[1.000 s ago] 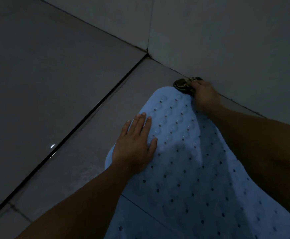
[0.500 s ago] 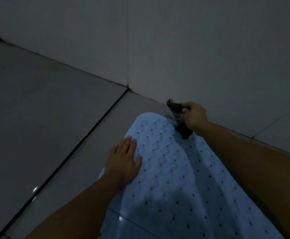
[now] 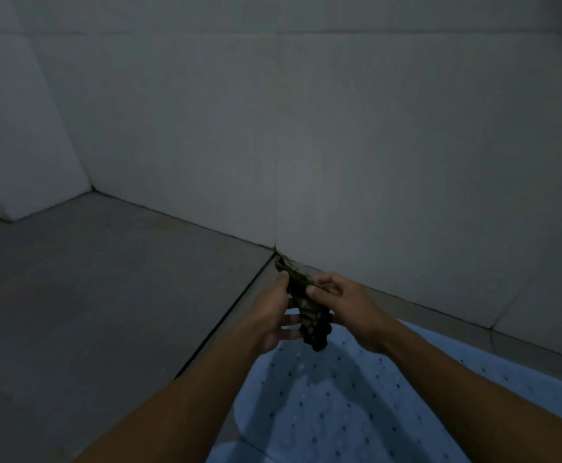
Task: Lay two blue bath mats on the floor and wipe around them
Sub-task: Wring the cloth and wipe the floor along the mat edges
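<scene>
— Where's the mat?

— Right under me. One blue mat (image 3: 356,402) lies flat on the floor (image 3: 89,295), its far end close to the wall (image 3: 373,162), a tile seam running along its left side. At the bottom edge I see a line across the blue that could be where a second mat begins, but I cannot tell.

— And your hands?

— Both are up above the mat's far end, on the cloth (image 3: 308,312). My left hand (image 3: 272,315) has its thumb curled on the cloth's left side, the other fingers cupped beneath. My right hand (image 3: 343,302) pinches the upper part between thumb and fingers. The cloth is dark, bunched, hanging down between them, clear of the floor.

— So how far along are you?

— I'd say laying is done for this mat at least. The wiping around it looks unfinished; I seem to be regripping or refolding the cloth.

— Any buckets, bins?

— None that I can see. Only bare tile, wall and the corner on the left.
</scene>
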